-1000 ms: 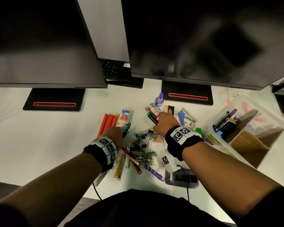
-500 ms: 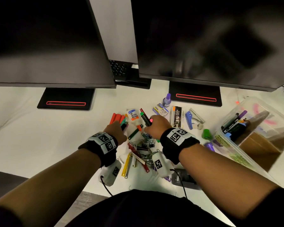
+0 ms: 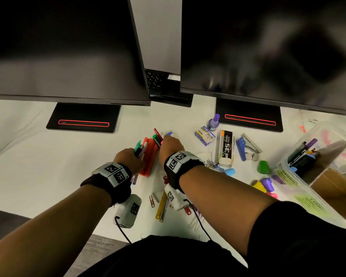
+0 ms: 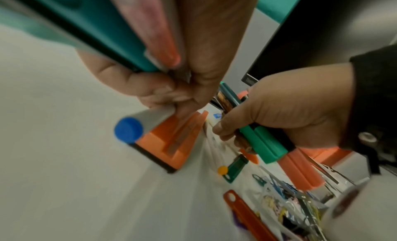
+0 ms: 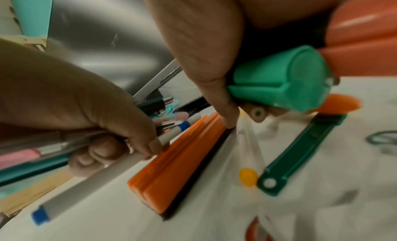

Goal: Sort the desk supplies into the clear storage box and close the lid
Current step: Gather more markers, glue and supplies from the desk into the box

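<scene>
Left grip (image 3: pixel 128 158) clamps pens (image 3: pixel 140 148); right grip (image 3: pixel 169 145) clamps markers (image 3: pixel 157 138). Square both bundles, hold firm, then carry right to the box (image 3: pixel 316 176).

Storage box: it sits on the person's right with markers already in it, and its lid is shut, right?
Not quite. The clear storage box does sit on the right with markers inside, but the head view shows it open on top, not shut.

Orange stapler (image 3: pixel 149 156), green-capped marker (image 5: pixel 285 81), checkered black-white wristbands (image 3: pixel 113 173).
</scene>
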The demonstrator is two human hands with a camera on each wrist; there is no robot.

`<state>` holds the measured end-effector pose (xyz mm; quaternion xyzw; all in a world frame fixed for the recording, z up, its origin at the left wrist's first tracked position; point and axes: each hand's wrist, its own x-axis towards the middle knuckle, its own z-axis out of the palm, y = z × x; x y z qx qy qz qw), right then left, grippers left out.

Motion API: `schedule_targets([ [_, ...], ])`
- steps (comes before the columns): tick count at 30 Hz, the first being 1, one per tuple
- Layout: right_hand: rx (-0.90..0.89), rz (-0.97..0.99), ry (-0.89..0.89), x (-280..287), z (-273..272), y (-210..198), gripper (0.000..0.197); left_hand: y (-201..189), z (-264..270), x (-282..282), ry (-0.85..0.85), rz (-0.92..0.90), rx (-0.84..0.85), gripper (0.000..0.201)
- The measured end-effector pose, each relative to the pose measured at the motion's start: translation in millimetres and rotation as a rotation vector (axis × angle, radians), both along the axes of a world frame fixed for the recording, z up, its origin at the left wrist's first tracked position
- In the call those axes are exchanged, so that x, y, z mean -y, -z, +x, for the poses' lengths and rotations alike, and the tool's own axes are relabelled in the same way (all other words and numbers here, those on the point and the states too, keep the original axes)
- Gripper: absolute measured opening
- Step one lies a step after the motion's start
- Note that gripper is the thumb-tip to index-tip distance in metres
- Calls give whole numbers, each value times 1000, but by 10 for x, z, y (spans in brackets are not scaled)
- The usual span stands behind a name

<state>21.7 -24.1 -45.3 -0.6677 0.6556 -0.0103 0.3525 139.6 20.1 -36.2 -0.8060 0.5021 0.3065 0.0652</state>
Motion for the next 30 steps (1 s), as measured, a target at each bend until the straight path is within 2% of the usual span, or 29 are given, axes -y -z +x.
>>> schedule_targets([
  [4,-105,35,-36,-80,-27,119,31,1,32,37,6,-3,-31,16],
  [7,-131,29,-48,-87,-92,111,34,-25,30,97,14,-13,-42,27],
  [11,-4,87,21,-13,-313,-97,44,-96,-45,192,41,-30,-54,24],
  [14,100,106,45,-4,-611,-368,18,-172,-153,270,79,-49,-96,20],
  [17,252,131,205,-3,-1023,-540,32,-304,-297,355,123,-86,-114,22],
  [21,532,134,546,-77,-1592,-773,18,-427,-530,426,133,-113,-215,22],
  [23,625,132,660,-146,-1872,-924,10,-474,-704,444,139,-111,-274,24],
  [26,676,100,796,-230,-2315,-1105,6,-569,-1001,455,195,-126,-352,25],
  [30,687,57,974,-357,-2895,-1226,6,-686,-1495,454,226,-104,-544,17],
])
